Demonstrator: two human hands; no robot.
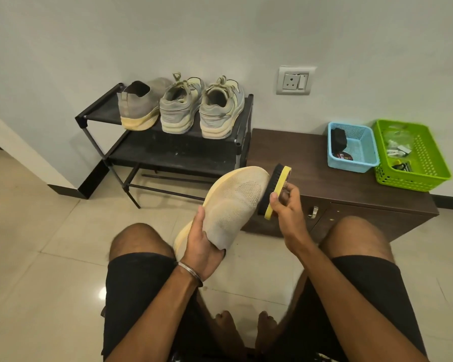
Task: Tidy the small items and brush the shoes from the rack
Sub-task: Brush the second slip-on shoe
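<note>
Over my knees, my left hand (202, 246) grips the cream knit slip-on shoe (230, 205); my right hand (285, 205) holds the yellow-backed black-bristled brush (272, 192) against it. Brushing underway; next, I judge, firm strokes along the toe.

Held shoe (233, 205): open-weave knit cloth, matt. Rack (168, 150): black metal tubing, matt shelves. Floor (37, 244): glossy tile. Baskets (352, 147): perforated plastic. Worktop (311, 173): dark wood-grain.
</note>
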